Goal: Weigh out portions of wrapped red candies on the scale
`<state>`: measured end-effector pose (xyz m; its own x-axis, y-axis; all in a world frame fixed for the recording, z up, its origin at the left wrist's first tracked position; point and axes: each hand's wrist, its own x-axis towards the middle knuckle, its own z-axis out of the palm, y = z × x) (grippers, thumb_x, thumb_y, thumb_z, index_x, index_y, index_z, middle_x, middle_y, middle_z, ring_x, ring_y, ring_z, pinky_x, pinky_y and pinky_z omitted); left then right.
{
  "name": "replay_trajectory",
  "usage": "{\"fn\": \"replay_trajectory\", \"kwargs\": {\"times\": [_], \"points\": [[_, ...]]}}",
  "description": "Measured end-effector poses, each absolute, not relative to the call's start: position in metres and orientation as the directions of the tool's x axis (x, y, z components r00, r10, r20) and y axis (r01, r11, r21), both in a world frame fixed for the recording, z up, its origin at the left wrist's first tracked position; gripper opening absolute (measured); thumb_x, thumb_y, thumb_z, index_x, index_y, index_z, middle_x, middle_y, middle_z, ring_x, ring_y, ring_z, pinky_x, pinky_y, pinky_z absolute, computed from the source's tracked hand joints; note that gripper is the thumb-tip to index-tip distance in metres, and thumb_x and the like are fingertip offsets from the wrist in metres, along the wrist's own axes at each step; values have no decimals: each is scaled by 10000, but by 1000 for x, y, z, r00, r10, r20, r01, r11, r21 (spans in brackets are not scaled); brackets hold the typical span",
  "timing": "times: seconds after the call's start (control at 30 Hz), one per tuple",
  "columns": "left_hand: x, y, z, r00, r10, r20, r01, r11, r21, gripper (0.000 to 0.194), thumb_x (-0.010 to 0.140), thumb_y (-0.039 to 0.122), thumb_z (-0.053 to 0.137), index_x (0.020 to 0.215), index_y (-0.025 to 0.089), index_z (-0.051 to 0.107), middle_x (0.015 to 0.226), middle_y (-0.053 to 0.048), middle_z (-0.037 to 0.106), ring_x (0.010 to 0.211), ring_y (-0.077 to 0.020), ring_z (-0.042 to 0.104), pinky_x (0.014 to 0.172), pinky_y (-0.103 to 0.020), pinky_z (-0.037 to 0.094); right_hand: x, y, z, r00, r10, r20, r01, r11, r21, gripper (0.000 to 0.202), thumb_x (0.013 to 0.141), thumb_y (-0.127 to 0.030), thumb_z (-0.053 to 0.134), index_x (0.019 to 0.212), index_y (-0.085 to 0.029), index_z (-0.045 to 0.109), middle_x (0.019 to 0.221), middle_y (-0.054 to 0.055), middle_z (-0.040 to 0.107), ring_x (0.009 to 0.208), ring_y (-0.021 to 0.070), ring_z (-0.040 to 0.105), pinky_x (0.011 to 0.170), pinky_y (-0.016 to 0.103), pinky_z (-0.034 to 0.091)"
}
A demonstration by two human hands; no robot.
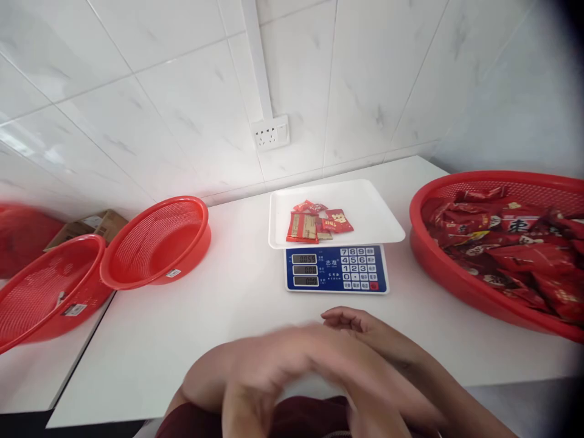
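Observation:
My left hand [292,359] is raised close to the camera at the bottom centre, blurred by motion. Its thumb and fingers are spread in an arch, and I see nothing held. Behind it, my right hand [353,322] is just in front of the digital scale [335,271], fingers loosely bent and apart, with nothing visible in them; part of it is hidden by the left hand. On the scale's white tray [369,213] lie several small red snack packets [303,226], towards the left side. The scale's displays are lit with numbers.
To the right, a large red basket [415,225] holds many red packets [515,249]. Two red plastic baskets stand at left, one near the wall [187,267] and one at the table edge [86,316]. A cardboard box [112,224] sits behind them. A socket [270,132] is on the tiled wall.

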<state>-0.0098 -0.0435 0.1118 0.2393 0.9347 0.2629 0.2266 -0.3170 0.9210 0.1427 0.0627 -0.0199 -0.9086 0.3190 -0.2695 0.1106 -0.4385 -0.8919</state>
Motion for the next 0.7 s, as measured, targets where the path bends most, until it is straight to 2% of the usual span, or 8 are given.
{"fn": "replay_trajectory", "kwargs": {"times": [0.07, 0.1, 0.13, 0.2, 0.27, 0.4, 0.53, 0.7], "points": [[-68, -29, 125, 101, 920, 378, 609, -358, 708, 705, 707, 602, 595, 1332, 351, 386, 1270, -52, 562, 1174, -306, 501, 951, -460, 448, 142, 61, -17, -907, 323, -269, 121, -412, -903, 389, 760, -395, 660, 1092, -207, 583, 1037, 70, 610, 924, 194, 601, 861, 399, 471], [-98, -23, 129, 6, 893, 450, 788, -281, 548, 689, 740, 583, 577, 1340, 312, 375, 1349, -77, 487, 1240, -313, 434, 999, -488, 387, 142, 60, -17, -905, 329, -270, 129, -393, -910, 396, 754, -397, 666, 1089, -204, 584, 1033, 71, 612, 914, 191, 600, 859, 403, 470], [-128, -19, 131, -138, 863, 487, 910, -83, 405, 653, 793, 557, 527, 1354, 267, 359, 1422, -104, 391, 1317, -320, 323, 1049, -515, 298, 141, 59, -16, -902, 335, -271, 136, -375, -917, 403, 748, -401, 669, 1089, -202, 584, 1030, 72, 613, 904, 188, 600, 856, 406, 469], [-179, -16, 126, -400, 817, 415, 916, 351, 192, 640, 857, 531, 421, 1383, 180, 322, 1483, -171, 252, 1377, -360, 151, 1064, -572, 186, 141, 58, -16, -900, 341, -272, 151, -343, -927, 414, 745, -409, 669, 1095, -205, 583, 1038, 77, 614, 898, 185, 597, 855, 412, 464], [-215, -19, 114, -658, 701, 273, 743, 664, 86, 653, 887, 512, 341, 1390, 99, 297, 1440, -247, 295, 1354, -413, 182, 1024, -619, 185, 140, 57, -17, -903, 334, -271, 160, -324, -932, 424, 740, -422, 669, 1096, -208, 584, 1037, 79, 616, 893, 187, 595, 847, 415, 463], [-232, -28, 94, -763, 644, 53, 646, 760, 71, 618, 900, 507, 266, 1343, 86, 355, 1203, -228, 572, 1118, -388, 523, 870, -520, 406, 140, 57, -18, -906, 323, -274, 165, -328, -930, 439, 726, -438, 676, 1094, -214, 589, 1031, 77, 614, 892, 189, 591, 835, 408, 466], [-200, -20, 88, -680, 730, 67, 733, 672, 106, 569, 899, 534, 265, 1330, 179, 370, 1227, -153, 576, 1083, -331, 555, 783, -410, 463, 140, 57, -17, -904, 327, -277, 166, -328, -930, 439, 721, -424, 689, 1093, -212, 591, 1034, 76, 614, 890, 184, 587, 839, 395, 458], [-153, 4, 88, -507, 862, 0, 846, 498, 189, 634, 885, 587, 289, 1385, 197, 290, 1185, -167, 591, 1046, -331, 578, 754, -398, 474, 141, 57, -17, -902, 334, -274, 160, -331, -930, 452, 744, -468, 660, 1106, -210, 578, 1043, 82, 599, 902, 188, 593, 857, 411, 458]]}}
